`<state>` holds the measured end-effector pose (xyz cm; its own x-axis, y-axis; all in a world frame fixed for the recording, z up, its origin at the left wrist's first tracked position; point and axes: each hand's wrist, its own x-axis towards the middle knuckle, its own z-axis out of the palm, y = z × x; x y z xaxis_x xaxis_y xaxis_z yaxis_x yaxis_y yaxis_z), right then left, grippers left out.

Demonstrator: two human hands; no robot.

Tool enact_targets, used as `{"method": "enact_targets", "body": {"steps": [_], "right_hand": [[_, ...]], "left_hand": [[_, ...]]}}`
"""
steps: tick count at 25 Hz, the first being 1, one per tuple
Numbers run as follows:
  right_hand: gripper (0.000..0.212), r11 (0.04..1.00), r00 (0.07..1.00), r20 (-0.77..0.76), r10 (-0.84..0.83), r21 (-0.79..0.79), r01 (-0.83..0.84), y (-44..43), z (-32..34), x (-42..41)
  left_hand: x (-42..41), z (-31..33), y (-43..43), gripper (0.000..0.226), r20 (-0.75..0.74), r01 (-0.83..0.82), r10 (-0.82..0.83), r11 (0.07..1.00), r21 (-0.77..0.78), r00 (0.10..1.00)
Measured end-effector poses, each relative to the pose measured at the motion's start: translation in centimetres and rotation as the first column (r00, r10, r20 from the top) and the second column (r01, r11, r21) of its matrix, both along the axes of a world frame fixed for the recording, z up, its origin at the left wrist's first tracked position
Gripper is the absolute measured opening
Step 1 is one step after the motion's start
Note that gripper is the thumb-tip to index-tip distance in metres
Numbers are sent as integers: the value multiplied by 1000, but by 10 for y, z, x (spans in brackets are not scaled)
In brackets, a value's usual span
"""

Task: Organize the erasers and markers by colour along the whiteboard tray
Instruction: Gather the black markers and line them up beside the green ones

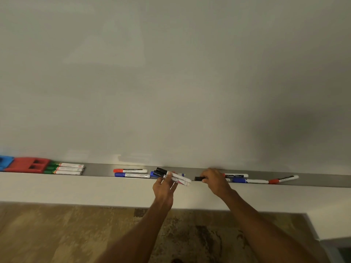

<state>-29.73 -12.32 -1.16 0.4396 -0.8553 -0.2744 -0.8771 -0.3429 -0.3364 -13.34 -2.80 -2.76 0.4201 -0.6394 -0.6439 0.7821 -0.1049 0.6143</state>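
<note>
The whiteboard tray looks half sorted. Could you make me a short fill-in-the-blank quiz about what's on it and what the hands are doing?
1. The three markers lying next to the red eraser have ____ caps.
2. The left hand holds markers with ____ caps.
3. The right hand closes on a black-capped marker that lies on the ____.
4. At the far left, past the red eraser, sits a ____ eraser.

Missing words: green; black; tray; blue

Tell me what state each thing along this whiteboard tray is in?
Left hand: holding black markers above the tray.
Right hand: closed on a black marker in the tray.
Green markers: capped, grouped.
Red eraser: resting beside blue eraser.
Tray: partly sorted.
</note>
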Motion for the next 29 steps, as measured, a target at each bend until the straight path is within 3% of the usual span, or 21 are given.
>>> {"method": "enact_targets", "body": {"steps": [5,13,22,29], "right_hand": [[20,1000,999,39,14,-11,-14,4,8,23],[20,994,909,412,60,54,-90,23,42,113],[23,987,907,421,18,140,-85,45,46,185],[29,937,866,460,-195,347,27,67,44,240]], "left_hand": [[8,1,7,5,-12,35,-35,999,-28,999],[29,10,19,15,64,147,-143,987,-68,988],[85,16,27,27,127,35,-36,999,3,991],[129,14,43,28,118,-57,52,997,43,992]]}}
